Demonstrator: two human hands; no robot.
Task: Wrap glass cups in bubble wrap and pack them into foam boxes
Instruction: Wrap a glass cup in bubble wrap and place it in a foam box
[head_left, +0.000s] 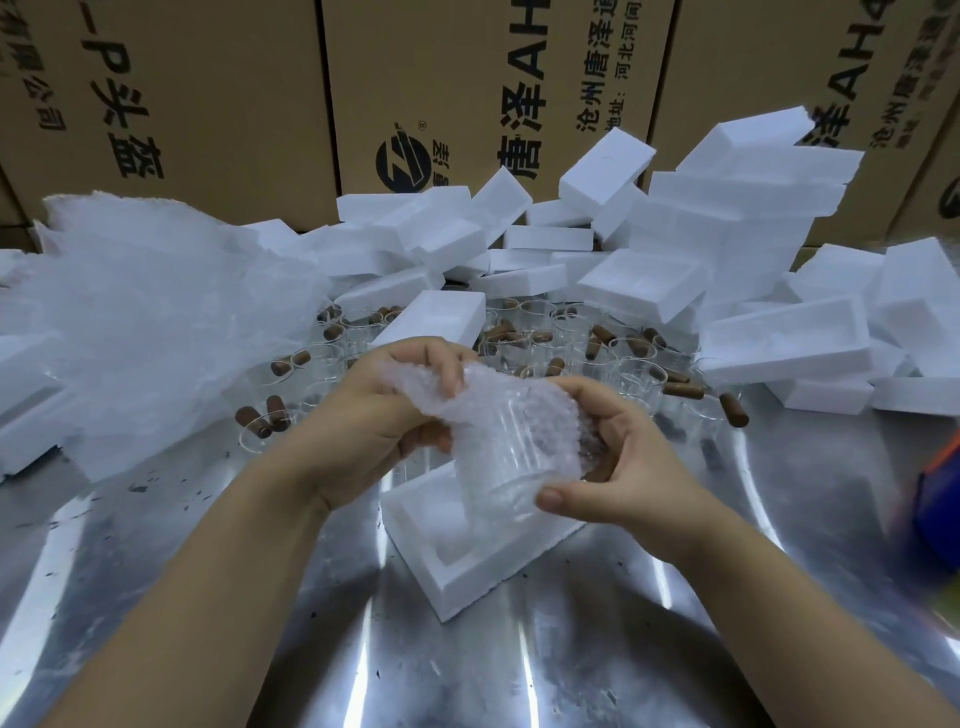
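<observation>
A clear ribbed glass cup (511, 457) is partly covered in a sheet of bubble wrap (524, 400) and held tilted above an open white foam box (441, 561) on the metal table. My left hand (374, 415) grips the loose end of the wrap at the cup's upper left, fingers curled into it. My right hand (618, 457) holds the cup from the right, thumb under its lower edge and fingers curled over the top. The cup's far side is hidden by the wrap.
Several bare glass cups with brown wooden handles (613, 364) stand behind my hands. A heap of bubble wrap sheets (156, 322) lies at left. Piles of foam boxes and lids (727, 249) fill the back and right, before cardboard cartons (208, 104). A blue and orange object (940, 499) sits at the right edge.
</observation>
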